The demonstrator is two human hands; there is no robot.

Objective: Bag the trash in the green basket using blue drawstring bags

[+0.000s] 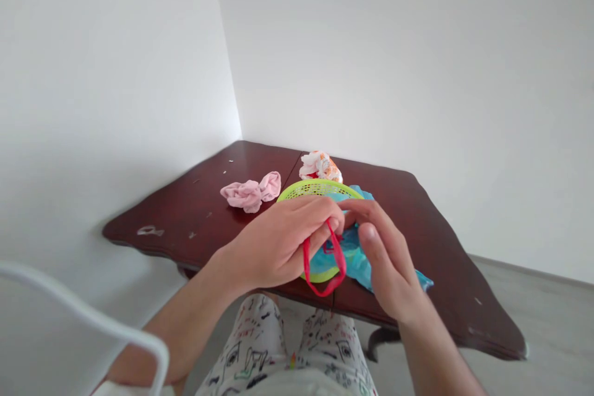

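In the head view, my left hand [290, 235] is closed on a red ribbon [337, 260], whose loop hangs below the fingers. Bent but with its thumb held apart from the fingers, my right hand [387, 253] meets the fingertips of my left; its own fingertips are partly hidden there. Beneath both hands stands a lime-green mesh basket [320, 185], its front mostly covered. Crumpled blue thin material [359, 266] lies in the basket and spills over its right side onto the table.
The dark red-brown table [445, 272] has wavy edges and reaches toward white walls. A pink scrunched cloth [250, 193] lies left of the basket, and a white-and-orange crumpled bag [321, 166] sits behind it. At lower left a white cable [93, 315] curves across the view.
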